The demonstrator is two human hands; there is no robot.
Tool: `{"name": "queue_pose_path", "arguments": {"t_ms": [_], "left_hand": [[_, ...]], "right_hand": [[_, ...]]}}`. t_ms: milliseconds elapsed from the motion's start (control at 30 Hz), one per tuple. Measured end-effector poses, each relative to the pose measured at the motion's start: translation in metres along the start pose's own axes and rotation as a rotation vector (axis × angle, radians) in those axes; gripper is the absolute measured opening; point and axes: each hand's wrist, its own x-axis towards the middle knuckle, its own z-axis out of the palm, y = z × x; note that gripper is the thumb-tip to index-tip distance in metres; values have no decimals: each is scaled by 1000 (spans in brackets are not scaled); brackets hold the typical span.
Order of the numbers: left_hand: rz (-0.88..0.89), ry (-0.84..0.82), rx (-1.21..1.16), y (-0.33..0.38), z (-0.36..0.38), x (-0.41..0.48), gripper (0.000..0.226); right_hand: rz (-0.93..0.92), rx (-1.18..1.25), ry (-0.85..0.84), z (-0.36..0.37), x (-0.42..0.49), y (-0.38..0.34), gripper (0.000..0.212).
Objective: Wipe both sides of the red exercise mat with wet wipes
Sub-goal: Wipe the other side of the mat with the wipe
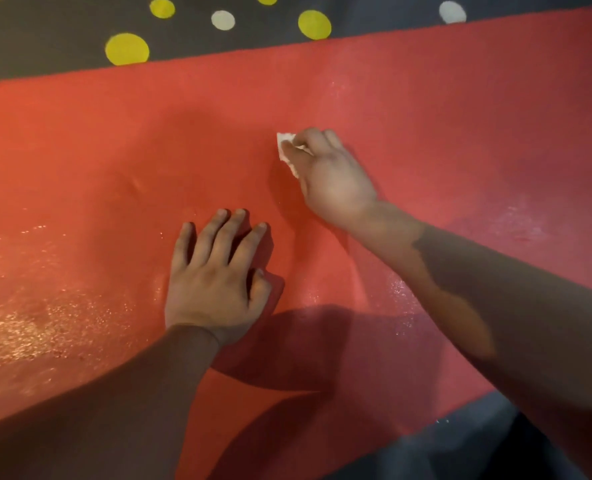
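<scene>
Pressing a white wipe (285, 143) onto the mat (80, 150), the right hand (329, 178) has its fingers (313, 138) curled round the crumpled sheet, just above mid-view toward 12 o'clock. At 7 o'clock from it the left hand (215, 278) rests palm-down on the mat, fingers (215, 233) straight and spread, holding nothing. The mat lies flat across the whole view on a dark floor (45, 64) with yellow and white dots (127, 49) along 12 o'clock, and a wet sheen (21, 327) glints on it at 8 and 4 o'clock.
</scene>
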Motion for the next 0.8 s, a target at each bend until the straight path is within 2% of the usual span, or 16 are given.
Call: {"name": "queue_pose_path", "arguments": {"t_ms": [33,67,167,233,333,500,600,700,733,800], "left_hand": [[-2,0,-1,0,0,-1,66],[-2,-8,-1,0,0,0,66],[-7,-34,-11,-1,-2,1,67],[-15,-44,-18,-1,-4,3,66],[-15,-64,-33,-1,-10,5,65],[-14,-58,-22,-2,-9,5,65],[-18,-57,-19,-1,-7,5,66],[-17,-48,-24,0,-7,7,66],[-15,-46,-29,-1,-7,7,65],[-13,-53,-31,-2,-7,7,65]], "right_hand": [[-38,-39,-10,-5,-1,14,39],[-2,-73,8,-9,2,33,41],[348,-95,131,-15,14,89,37],[577,-44,141,-19,31,106,36],[695,-8,160,-25,56,99,36],[594,52,235,-10,65,55,35],[256,174,224,4,63,17,37],[-91,147,90,3,59,16,39],[-131,102,63,0,63,28,40],[-27,0,80,-6,74,61,40]]}}
